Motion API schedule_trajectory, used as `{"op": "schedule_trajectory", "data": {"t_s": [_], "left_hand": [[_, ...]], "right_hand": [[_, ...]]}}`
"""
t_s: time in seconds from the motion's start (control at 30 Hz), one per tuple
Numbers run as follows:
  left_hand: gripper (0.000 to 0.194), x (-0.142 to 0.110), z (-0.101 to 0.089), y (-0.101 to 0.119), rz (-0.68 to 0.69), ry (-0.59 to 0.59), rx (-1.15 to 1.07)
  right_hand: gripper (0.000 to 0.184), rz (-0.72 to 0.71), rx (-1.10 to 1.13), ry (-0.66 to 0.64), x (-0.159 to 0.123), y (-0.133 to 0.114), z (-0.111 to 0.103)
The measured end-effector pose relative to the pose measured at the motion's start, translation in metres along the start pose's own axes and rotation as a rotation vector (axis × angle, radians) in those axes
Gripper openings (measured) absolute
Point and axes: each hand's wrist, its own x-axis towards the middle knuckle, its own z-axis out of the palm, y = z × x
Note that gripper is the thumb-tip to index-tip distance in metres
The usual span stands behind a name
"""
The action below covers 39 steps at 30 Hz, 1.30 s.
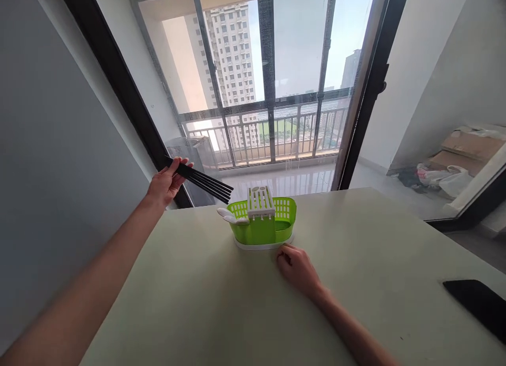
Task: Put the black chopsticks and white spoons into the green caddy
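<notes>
My left hand [166,183] is raised above the table's far left corner, closed round a bundle of black chopsticks [207,183] whose tips point right, toward a green plastic cutlery basket [285,219]. The basket stands on a white base with a white slotted insert [260,200] at its middle and a white spoon [231,215] resting over its left rim. My right hand [297,267] lies on the pale table [221,303] just in front of the basket's white base, fingers curled; I see nothing in them.
A black phone [480,304] lies near the table's right edge. Behind the table a glass door with a black frame [367,92] gives onto a railed balcony. Cardboard and plastic bags [454,168] sit on the floor at right.
</notes>
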Motion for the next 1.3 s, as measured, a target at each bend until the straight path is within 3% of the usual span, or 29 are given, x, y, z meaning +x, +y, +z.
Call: {"op": "schedule_trajectory", "data": {"t_s": [0.17,0.23,0.27,0.37,0.47,0.63,0.93,1.13,1.3], "left_hand": [[0.022,-0.016,-0.064,0.011,-0.315,-0.005,0.147],[0.013,-0.028,-0.090,0.006,-0.469,-0.035,0.246],[0.010,-0.035,-0.101,0.003,-0.558,-0.081,0.317],[0.038,-0.056,-0.125,-0.010,-0.761,-0.319,0.578],[0.050,-0.073,-0.134,-0.022,-0.833,-0.454,0.739],[0.051,-0.090,-0.139,-0.034,-0.930,-0.517,0.792],[0.055,-0.102,-0.166,-0.043,-0.969,-0.513,0.879],[0.057,-0.099,-0.180,-0.046,-0.938,-0.578,1.144],[0.055,-0.092,-0.190,-0.058,-0.902,-0.525,1.417]], "right_hand": [[0.026,-0.007,0.006,-0.006,-0.001,0.004,0.000],[0.026,-0.011,0.001,0.000,-0.001,0.004,0.000],[0.025,-0.011,0.000,0.001,-0.002,0.005,-0.001],[0.025,-0.014,0.006,-0.006,-0.003,0.006,-0.001],[0.025,-0.015,0.005,-0.012,-0.004,0.007,-0.002],[0.024,0.006,-0.012,-0.018,-0.006,0.005,-0.004],[0.023,0.007,-0.036,-0.028,-0.008,0.003,-0.007],[0.024,0.004,-0.033,-0.046,-0.008,0.005,-0.006],[0.023,0.022,-0.031,-0.047,-0.008,0.006,-0.006]]}}
